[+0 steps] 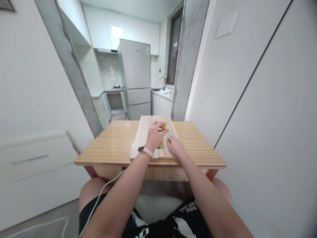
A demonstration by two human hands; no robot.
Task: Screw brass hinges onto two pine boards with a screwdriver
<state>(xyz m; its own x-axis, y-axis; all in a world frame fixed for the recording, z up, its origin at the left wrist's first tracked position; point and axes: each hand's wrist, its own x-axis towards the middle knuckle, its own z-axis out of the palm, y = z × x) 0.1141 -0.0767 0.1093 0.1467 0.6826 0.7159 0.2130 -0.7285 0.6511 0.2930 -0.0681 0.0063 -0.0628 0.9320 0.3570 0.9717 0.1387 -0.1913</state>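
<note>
Head view looks down over a small wooden table set in the lower middle of the frame, with the person's bare arms reaching up from the bottom edge. Two pale boards lie side by side at the table's centre, running from the near edge toward the far one, their long edges touching along a seam. A yellow ruler lies along that seam, mostly hidden by the hands, only short yellow stretches showing. The left hand, with a white wristband on its wrist, sits just above centre of the frame, fingers curled down and pinching the upper end of the ruler between thumb and fingertips. The right hand, just to the lower right of it, rests nearly flat on the right-hand board, fingers loosely spread and touching the ruler's lower edge; it grips nothing that can be seen. A white cable runs across the lower left over the person's lap. In the upper middle of the frame stands a grey refrigerator under white cabinets, with a sink tap to its right
</note>
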